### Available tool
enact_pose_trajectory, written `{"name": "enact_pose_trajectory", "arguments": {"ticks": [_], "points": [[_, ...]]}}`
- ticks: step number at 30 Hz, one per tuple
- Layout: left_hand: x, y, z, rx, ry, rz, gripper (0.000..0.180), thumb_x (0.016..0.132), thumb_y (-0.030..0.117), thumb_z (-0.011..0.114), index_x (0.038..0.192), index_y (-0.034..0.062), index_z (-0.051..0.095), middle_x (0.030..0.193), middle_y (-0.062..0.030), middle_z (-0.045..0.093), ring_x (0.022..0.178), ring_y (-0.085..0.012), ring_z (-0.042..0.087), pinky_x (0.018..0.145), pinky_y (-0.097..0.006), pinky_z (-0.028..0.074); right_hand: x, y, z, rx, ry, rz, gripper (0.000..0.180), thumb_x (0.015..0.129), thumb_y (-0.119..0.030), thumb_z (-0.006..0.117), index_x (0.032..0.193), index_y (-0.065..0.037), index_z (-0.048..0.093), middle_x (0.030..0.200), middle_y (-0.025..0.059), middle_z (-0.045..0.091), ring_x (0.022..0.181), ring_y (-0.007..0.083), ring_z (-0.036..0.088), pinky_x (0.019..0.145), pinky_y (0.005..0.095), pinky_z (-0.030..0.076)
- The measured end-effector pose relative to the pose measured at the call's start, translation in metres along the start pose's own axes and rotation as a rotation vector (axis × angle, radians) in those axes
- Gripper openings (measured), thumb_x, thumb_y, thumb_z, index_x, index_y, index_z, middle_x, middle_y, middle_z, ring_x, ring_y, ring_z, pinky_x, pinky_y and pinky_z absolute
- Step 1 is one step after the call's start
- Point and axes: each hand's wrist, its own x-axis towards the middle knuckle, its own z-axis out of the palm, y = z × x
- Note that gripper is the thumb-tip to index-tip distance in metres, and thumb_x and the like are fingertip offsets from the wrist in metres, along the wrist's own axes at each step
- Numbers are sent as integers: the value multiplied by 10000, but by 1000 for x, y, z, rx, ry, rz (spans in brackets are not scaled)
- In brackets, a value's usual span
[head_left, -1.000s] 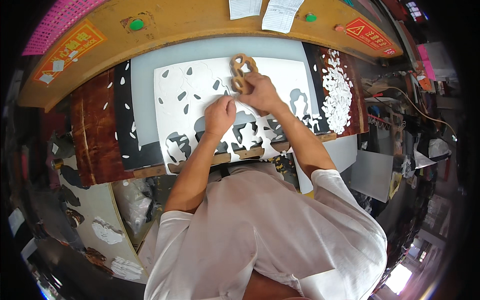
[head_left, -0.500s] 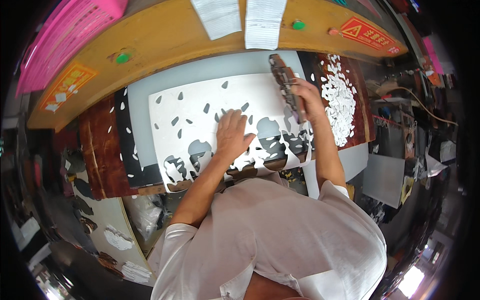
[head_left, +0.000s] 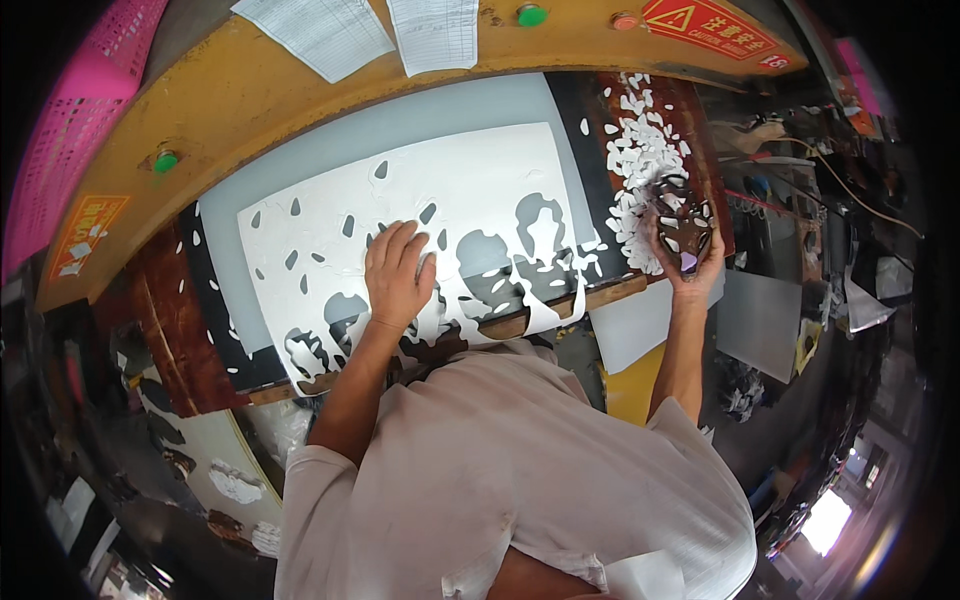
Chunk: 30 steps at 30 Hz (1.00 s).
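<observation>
I see a die-cutting workshop: a yellow press frame (head_left: 250, 90) with green push-buttons (head_left: 165, 160), a punched white sheet (head_left: 330, 230) and heaped cut-outs (head_left: 640, 160).

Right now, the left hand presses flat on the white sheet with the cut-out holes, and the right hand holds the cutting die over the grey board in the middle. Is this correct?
Not quite. In the head view the right hand holds the cutting die at the right side, over the pile of small white cut pieces, not over the middle. The left hand does press flat on the white sheet.

left hand (head_left: 398, 275) on white sheet (head_left: 330, 215), cutting die (head_left: 683, 222)
</observation>
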Motion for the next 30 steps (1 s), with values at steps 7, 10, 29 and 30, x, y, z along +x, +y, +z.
{"name": "enact_pose_trajectory", "arguments": {"ticks": [7,10,29,30], "points": [[101,81,73,45,-178,-19,597,911,294,719,1389,-36,581,1518,-291,497,1490,-466,397,1249,-605,261,30,3,59,-777,-28,-128,516,856,-207,714,1302,48,667,1192,111,724,984,204,685,922,341,548],[135,136,104,-217,-707,-133,701,895,377,761,1390,-79,567,1504,-294,506,1456,-443,440,1210,-554,351,51,15,97,-826,-187,-73,533,838,-164,723,1322,56,679,1189,97,727,1029,181,681,949,301,531],[13,17,8,-45,151,-214,259,860,78,684,1112,51,741,1213,-101,683,1191,-344,610,1057,-473,491,154,146,183,-2118,-1847,-476,574,680,-109,790,1251,-97,737,1421,17,616,1474,404,368,1255,511,326],[12,18,12,3,175,-190,257,858,78,686,1108,57,740,1214,-96,678,1196,-342,606,1060,-475,484,160,148,182,-2162,-1841,-471,567,685,-104,785,1251,-97,738,1424,11,616,1482,399,362,1259,512,322]]}}
